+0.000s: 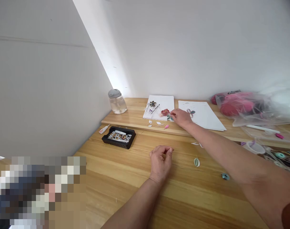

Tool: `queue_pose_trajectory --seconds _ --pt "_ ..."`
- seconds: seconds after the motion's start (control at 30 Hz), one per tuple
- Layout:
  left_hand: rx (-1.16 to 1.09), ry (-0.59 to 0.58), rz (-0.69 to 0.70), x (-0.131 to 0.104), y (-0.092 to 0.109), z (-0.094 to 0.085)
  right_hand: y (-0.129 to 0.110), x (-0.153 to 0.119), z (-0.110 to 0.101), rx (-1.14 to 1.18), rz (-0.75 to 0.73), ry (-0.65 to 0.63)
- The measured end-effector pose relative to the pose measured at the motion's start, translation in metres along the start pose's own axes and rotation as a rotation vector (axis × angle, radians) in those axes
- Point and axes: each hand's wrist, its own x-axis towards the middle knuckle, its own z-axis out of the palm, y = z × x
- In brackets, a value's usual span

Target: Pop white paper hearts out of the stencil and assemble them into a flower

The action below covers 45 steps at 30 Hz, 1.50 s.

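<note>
My right hand point(182, 117) reaches across to the raised shelf, fingers pinched at the right edge of a small green petalled flower point(169, 117). Just beside that lies a red flower point(165, 112). A dark flower point(152, 103) and thin tools point(155, 108) are on the same white paper point(164, 99). Over the lower desk, my left hand point(160, 161) has its thumb and forefinger pressed together; whatever may be between them is too small to name. To its right are a pale green leaf-shaped piece point(196, 162) and a blue-green piece point(225, 176).
At left stand a lidded water jar point(118, 103), a black tray point(118, 144) of beads and a small white tube point(104, 129). A four-petalled flower point(190, 113) rests on more paper point(206, 119). Plastic bags with pink material point(240, 103) and a white cup point(253, 148) are right.
</note>
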Motion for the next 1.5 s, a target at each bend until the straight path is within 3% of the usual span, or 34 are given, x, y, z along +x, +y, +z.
queue_pose_trajectory --seconds 0.2,0.33,0.47,0.6,0.9,1.1,1.27,1.37,1.5 --pt "0.004 -0.003 -0.004 0.0 -0.002 0.001 0.022 0.014 -0.032 -0.005 0.08 0.058" --pt "0.008 -0.007 -0.018 0.0 -0.003 0.001 0.037 0.022 -0.043 -0.028 0.128 -0.001" --pt "0.003 -0.01 -0.017 0.0 -0.002 0.001 0.04 0.022 -0.033 -0.049 0.106 -0.079" --pt "-0.004 -0.006 -0.013 0.0 -0.003 0.001 0.036 0.022 -0.023 -0.046 0.105 -0.081" --pt "0.004 -0.011 -0.019 -0.002 -0.003 0.001 0.03 0.045 -0.032 -0.037 0.165 0.006" --pt "0.016 -0.014 -0.031 -0.002 -0.003 0.002 0.019 0.07 -0.004 -0.016 0.146 0.05" --pt "0.02 -0.017 -0.033 -0.002 -0.001 0.001 0.019 0.075 0.013 -0.011 0.136 0.042" --pt "0.019 -0.011 -0.014 -0.002 0.0 0.0 0.026 0.074 0.008 -0.013 0.145 0.037" --pt "0.018 -0.009 0.003 -0.002 -0.002 0.0 0.046 0.072 -0.022 -0.028 0.176 0.057"
